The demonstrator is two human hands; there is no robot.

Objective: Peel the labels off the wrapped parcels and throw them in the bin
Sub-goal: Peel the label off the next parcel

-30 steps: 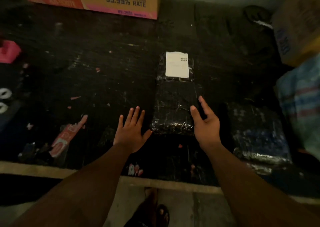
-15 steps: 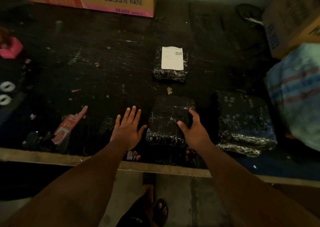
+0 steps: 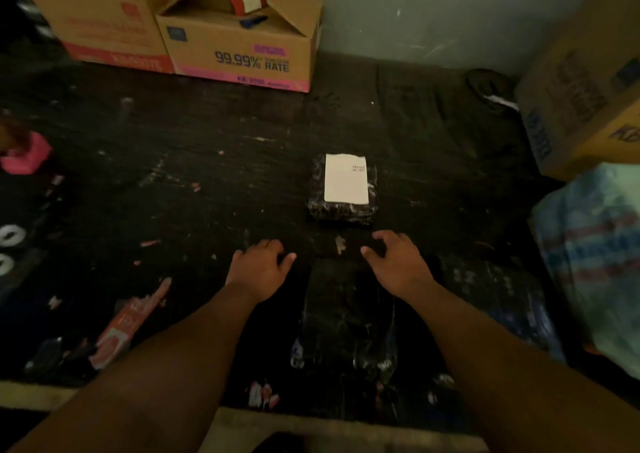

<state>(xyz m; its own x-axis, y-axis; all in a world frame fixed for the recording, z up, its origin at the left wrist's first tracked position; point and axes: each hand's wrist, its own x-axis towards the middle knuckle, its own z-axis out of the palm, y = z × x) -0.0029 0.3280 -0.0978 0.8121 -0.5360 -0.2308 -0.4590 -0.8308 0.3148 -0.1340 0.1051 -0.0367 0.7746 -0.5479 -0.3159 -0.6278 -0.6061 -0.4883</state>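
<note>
- the labelled parcel (image 3: pixel 343 194) is lying on the dark surface (image 3: pixel 194 182), its white label (image 3: pixel 345 179) facing up and covering most of its top.
- the parcel is sitting just beyond both hands, straight ahead of the gap between them, so the coming reach is likely going forward and away from the body.
- the parcel's long axis is running away from the person, with the label's near edge facing the fingertips.
- the right hand (image 3: pixel 398 262) is hovering just short of the parcel's near right corner, and it is looking the nearer of the two.
- the left hand (image 3: pixel 259 265) is sitting further off, near and to the left of the parcel, not touching it.
- both hands are holding nothing; the fingers are curling loosely downward, the thumbs pointing inward toward each other.
- whether the fingertips are touching the surface is hard to say in this dim, blurred view.
- a second wrapped parcel (image 3: pixel 346 314), with no label showing, is lying nearer the person than the labelled parcel, between the forearms.
- a third dark parcel (image 3: pixel 498 297) is lying near and to the right of the labelled parcel, beside a woven sack (image 3: pixel 595 258).
- a box (image 3: pixel 242 47) printed "99.99% rate" is standing well beyond the labelled parcel, against the wall.
- no bin is showing clearly in this view.
</note>
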